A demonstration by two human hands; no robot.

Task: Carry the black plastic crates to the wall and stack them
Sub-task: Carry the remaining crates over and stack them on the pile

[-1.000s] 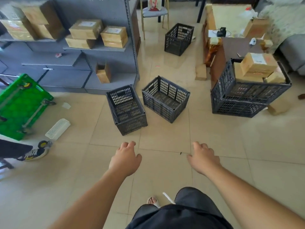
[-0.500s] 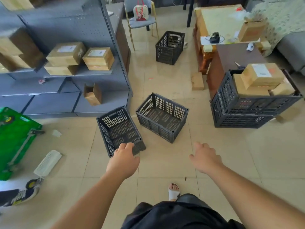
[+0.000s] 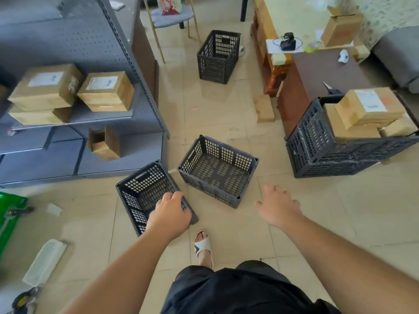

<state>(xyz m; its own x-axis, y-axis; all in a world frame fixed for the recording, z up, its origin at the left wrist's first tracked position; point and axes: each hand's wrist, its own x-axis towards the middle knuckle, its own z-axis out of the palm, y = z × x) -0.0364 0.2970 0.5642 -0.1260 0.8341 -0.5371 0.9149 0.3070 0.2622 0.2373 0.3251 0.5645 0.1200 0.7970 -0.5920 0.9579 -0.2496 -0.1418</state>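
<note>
Two empty black plastic crates stand on the tiled floor just ahead of me. My left hand (image 3: 170, 214) lies on the right rim of the nearer crate (image 3: 145, 189), its fingers curled over the edge. The second crate (image 3: 217, 171) sits askew just to the right of it. My right hand (image 3: 278, 205) hovers over the floor to the right of that crate with fingers spread, holding nothing. A third black crate (image 3: 217, 57) stands farther back by a chair. Two larger stacked black crates (image 3: 317, 143) at the right hold cardboard boxes.
A grey metal shelf unit (image 3: 127, 53) with cardboard boxes fills the left. A wooden cabinet (image 3: 317, 73) and a table stand at the back right. A small box (image 3: 264, 107) lies on the floor. A green trolley (image 3: 9, 214) is at the left edge. My sandalled foot (image 3: 203, 242) is below the crates.
I have stepped closer to the crates. My left hand moved forward from the near corner onto the nearer crate's rim. My right hand stayed open, drifting forward.
</note>
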